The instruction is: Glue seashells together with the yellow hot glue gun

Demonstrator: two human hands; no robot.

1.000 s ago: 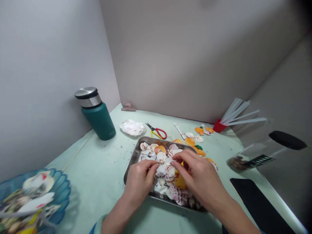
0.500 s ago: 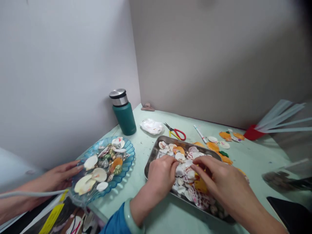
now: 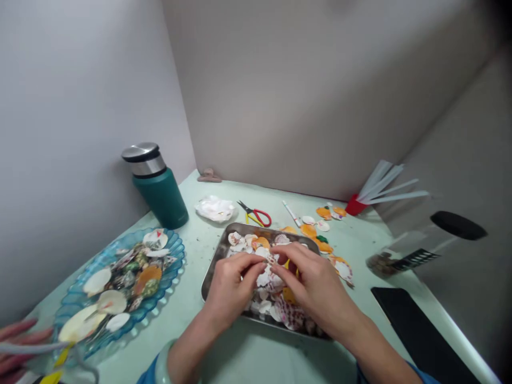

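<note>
Both my hands are over a metal tray heaped with seashells, many white, some orange or purple-speckled. My right hand pinches a small speckled shell between thumb and forefinger. Close beside it, my left hand, with a pale green bangle at the wrist, has thumb and forefinger pressed together; what they hold, if anything, is too small to make out. Hands and fingers hide part of the shells beneath.
A blue scalloped plate of shells stands left, near another person's hand. Behind are a green bottle, white crumpled wrap, scissors and a marker. Right: orange shells, red cup, jar, black phone-like slab.
My view has swung right, so things appear further left. My hands have come closer together above the tray. The other person's hand has drawn back from the blue plate's rim.
</note>
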